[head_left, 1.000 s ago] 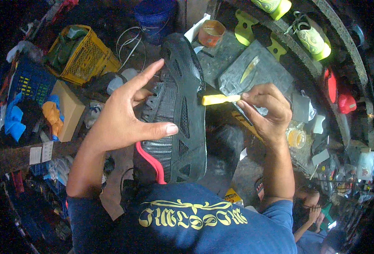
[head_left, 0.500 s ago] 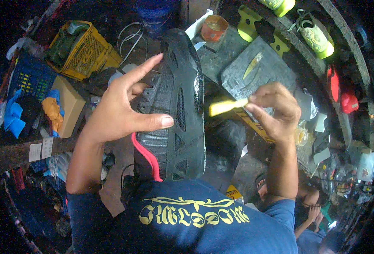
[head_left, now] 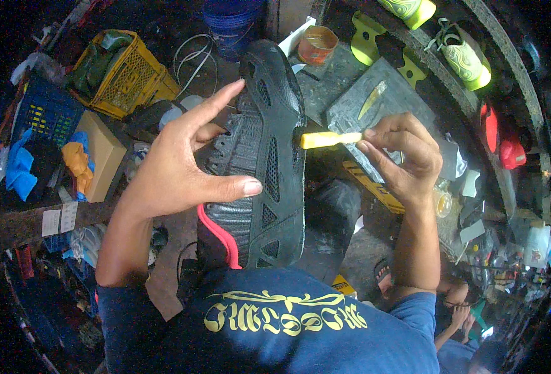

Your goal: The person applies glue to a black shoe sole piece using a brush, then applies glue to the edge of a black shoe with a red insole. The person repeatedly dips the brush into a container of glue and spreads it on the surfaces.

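Note:
A large black shoe [head_left: 274,168] with mesh panels and a pink-red collar edge lies on its side, toe pointing away from me. My left hand [head_left: 179,165] is wrapped round it from the left, with the thumb on the shoe's side and the index finger stretched along the lace area. Some of its other fingers are hidden. On the right, my right hand [head_left: 409,159] pinches a small yellow-handled brush [head_left: 328,139] between thumb and fingers. The brush's far end meets the shoe's right edge, near the sole; its tip is dark and hard to make out.
Beyond the shoe are a dark board [head_left: 381,109] and an orange-red tin [head_left: 317,45]. Yellow-green sneakers [head_left: 465,59] sit on a rack at the far right. A yellow crate [head_left: 126,75] stands far left. Another person's hands [head_left: 461,318] show at lower right.
The brush has come left and up to the shoe's edge and lies more level. The shoe has tilted slightly and shifted a little right, with my left hand moving along.

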The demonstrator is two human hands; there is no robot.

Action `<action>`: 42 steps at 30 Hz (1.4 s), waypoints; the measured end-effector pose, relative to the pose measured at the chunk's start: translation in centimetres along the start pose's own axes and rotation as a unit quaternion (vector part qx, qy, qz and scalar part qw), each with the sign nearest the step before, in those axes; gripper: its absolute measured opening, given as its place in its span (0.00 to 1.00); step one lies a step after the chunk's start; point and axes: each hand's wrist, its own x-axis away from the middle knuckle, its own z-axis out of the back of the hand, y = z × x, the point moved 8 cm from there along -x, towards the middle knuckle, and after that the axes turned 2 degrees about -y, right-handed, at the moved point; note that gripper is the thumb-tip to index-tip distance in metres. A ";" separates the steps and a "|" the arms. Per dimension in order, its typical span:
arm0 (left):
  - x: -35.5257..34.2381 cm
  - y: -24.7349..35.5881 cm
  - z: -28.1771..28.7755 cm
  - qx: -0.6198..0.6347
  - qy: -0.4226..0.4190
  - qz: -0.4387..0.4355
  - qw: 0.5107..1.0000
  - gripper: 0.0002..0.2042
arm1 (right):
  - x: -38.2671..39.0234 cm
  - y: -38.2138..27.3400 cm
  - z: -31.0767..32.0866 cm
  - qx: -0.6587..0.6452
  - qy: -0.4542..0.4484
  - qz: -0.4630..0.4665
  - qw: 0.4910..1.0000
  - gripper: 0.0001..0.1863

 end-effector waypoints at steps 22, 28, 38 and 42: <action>-0.4 -0.7 0.7 0.011 0.008 -0.005 1.000 0.49 | 0.3 -1.2 -0.7 0.017 -0.038 0.044 0.998 0.08; -0.7 -2.0 1.3 0.032 0.008 0.002 0.999 0.49 | 2.0 0.1 -1.3 -0.003 -0.102 0.022 0.995 0.07; -3.0 -6.4 5.6 0.066 0.159 -0.012 0.985 0.47 | 12.9 4.4 -13.7 -0.453 -0.033 -0.414 0.789 0.39; -3.2 -6.4 5.5 0.026 0.171 -0.030 0.985 0.47 | 12.3 2.4 -17.4 -0.582 0.024 -0.432 0.688 0.35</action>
